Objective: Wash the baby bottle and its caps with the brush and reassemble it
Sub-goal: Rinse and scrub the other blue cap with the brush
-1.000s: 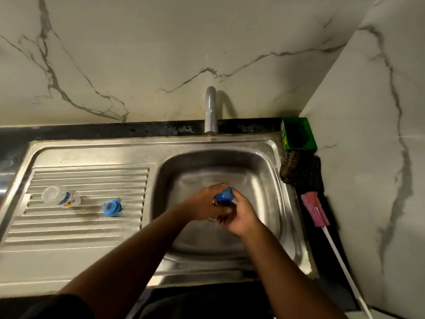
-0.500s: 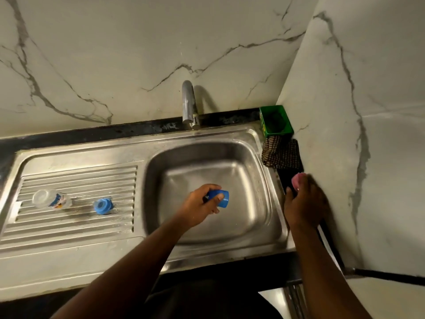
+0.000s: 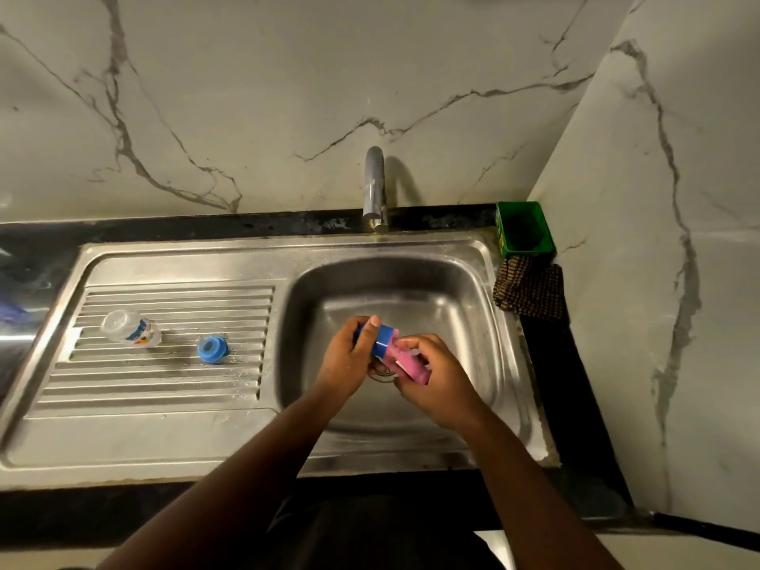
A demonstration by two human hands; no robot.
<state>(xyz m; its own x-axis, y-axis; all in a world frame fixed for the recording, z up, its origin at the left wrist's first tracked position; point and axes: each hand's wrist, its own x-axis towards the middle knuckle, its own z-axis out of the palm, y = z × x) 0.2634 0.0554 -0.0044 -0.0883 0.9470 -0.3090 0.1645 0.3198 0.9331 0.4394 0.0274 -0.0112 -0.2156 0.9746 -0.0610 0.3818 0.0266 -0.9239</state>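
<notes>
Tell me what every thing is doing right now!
Left hand: holding the blue cap over the sink.
Right hand: pushing the pink brush into the cap.
Bottle: lying on its side, open.
Blue ring: sitting on the drainboard.
Tap: no water running.

We see 2 blue caps: one cap (image 3: 381, 340) at the pink brush head (image 3: 405, 361), one ring cap (image 3: 212, 349) on the grey steel sink (image 3: 164, 438). The green box (image 3: 523, 229) adjoins a brown-and-black checked cloth (image 3: 530, 290); white marble walls (image 3: 246, 96) carry grey veins; the surface (image 3: 205, 228) is black.
</notes>
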